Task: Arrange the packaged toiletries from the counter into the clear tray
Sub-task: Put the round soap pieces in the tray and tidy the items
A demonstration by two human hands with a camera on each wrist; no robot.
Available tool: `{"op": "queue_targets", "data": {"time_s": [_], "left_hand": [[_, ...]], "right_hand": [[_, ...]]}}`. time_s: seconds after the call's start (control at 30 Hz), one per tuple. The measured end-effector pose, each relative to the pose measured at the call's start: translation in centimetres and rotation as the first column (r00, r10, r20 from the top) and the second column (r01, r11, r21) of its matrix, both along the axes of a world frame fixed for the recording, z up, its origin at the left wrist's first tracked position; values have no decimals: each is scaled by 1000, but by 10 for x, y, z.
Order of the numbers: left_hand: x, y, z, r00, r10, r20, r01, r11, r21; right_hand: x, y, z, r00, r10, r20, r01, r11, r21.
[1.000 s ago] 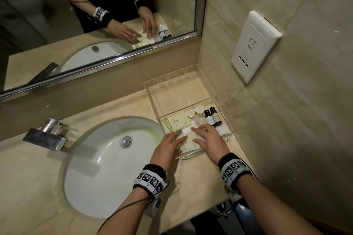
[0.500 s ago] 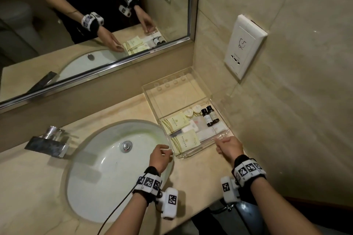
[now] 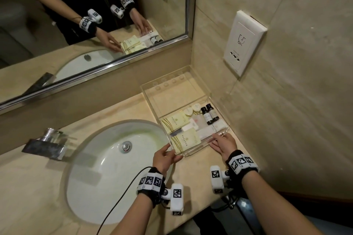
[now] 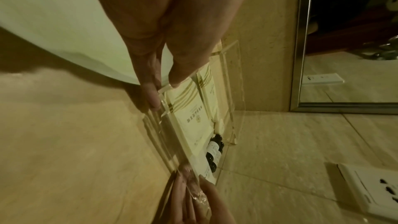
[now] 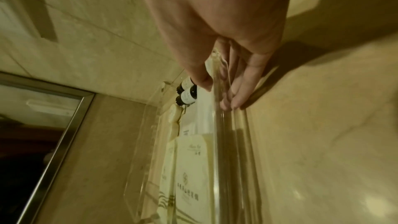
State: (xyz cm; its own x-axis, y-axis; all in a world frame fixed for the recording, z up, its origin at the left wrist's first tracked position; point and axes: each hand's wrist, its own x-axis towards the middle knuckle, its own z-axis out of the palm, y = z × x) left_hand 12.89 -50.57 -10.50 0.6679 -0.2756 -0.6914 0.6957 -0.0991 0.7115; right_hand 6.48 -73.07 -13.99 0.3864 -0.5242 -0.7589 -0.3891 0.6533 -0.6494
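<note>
The clear tray point(image 3: 175, 95) stands on the counter in the corner by the right wall. Its near half holds two cream sachets point(image 3: 174, 123), two dark bottles point(image 3: 209, 113), round soaps point(image 3: 192, 109) and a long white packet point(image 3: 207, 130). My left hand point(image 3: 174, 151) pinches the tray's near left corner, thumb on the rim and fingers outside the front wall. My right hand point(image 3: 214, 140) pinches the near right corner the same way. The left wrist view shows my left hand point(image 4: 164, 92) on the tray wall point(image 4: 234, 91). In the right wrist view my right hand point(image 5: 218, 93) straddles the wall point(image 5: 221, 142) beside the bottles point(image 5: 187, 93).
A white sink basin point(image 3: 107, 168) lies directly left of the tray, with a chrome faucet point(image 3: 45, 145) behind it. The mirror point(image 3: 95, 15) runs along the back. A white wall socket point(image 3: 242, 42) sits above the tray. The counter's front edge is just behind my wrists.
A second ago both hands lay on the packets inside the tray. They drew back to its near edge and now grip the two front corners.
</note>
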Motion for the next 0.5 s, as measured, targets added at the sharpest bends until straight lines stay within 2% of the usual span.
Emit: {"op": "queue_targets", "data": {"time_s": [0.5], "left_hand": [[7, -4, 6, 996, 18, 91, -17, 1000, -16]], "right_hand": [[15, -1, 3, 998, -38, 55, 38, 999, 3]]}}
